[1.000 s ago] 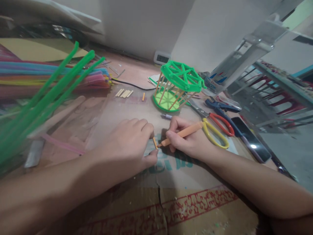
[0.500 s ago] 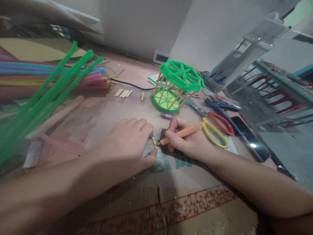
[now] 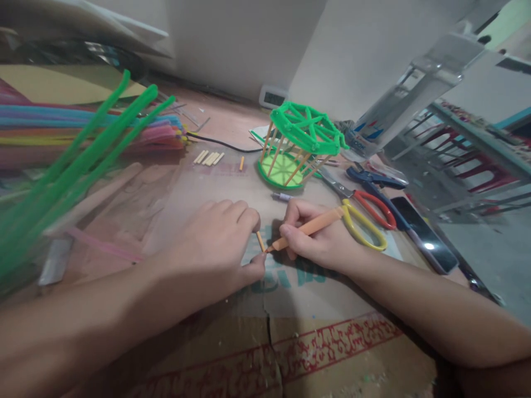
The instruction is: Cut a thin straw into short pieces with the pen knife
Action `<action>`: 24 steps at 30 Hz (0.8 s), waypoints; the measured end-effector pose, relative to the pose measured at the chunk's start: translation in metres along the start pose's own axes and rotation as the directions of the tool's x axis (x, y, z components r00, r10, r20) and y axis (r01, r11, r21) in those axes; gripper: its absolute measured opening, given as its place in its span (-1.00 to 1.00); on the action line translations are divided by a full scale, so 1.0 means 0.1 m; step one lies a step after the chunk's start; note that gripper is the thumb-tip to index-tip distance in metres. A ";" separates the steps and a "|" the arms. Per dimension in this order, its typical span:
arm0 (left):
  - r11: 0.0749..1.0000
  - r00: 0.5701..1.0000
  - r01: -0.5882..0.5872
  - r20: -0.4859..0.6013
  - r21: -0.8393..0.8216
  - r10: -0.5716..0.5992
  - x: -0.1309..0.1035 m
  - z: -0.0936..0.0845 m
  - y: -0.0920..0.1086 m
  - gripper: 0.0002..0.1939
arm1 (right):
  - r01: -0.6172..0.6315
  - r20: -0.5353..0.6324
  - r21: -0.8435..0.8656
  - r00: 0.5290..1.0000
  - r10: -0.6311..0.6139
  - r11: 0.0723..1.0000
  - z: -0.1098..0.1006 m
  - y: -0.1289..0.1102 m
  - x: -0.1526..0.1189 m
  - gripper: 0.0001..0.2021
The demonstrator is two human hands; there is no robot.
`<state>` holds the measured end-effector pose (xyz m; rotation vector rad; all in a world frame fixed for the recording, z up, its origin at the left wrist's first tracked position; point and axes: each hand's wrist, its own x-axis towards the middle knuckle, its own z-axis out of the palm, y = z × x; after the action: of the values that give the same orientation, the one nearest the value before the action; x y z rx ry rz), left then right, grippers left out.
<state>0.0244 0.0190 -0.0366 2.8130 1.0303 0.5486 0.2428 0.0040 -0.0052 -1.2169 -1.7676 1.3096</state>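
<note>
Between the thumb and fingers of my left hand is a short orange stick, gripped at its two ends. My right hand holds an orange marker like a pen, its tip touching or very close to the stick's near end. Behind the hands stands a green pipe-cleaner frame with thin wooden uprights on a round green base. Several pale short sticks lie in a row at the back, and one orange stick rests apart to their right.
Red-and-yellow-handled scissors, blue-handled pliers and a phone lie on the right. Bundled coloured pipe cleaners and long green ones fill the left. A small digital display stands by the wall.
The marker tip has shifted slightly down along the stick towards my left thumb. Both hands otherwise keep nearly the same place.
</note>
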 end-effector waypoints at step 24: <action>0.998 0.996 0.058 0.067 -0.016 -0.057 0.02 -0.07 0.03 -0.82 | -0.007 -0.025 -0.023 1.000 0.007 1.000 0.03 0.03 0.03 -0.65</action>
<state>0.0253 0.0182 -0.0292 2.7561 1.0847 0.4523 0.2402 0.0058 -0.0089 -1.2481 -1.7663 1.2759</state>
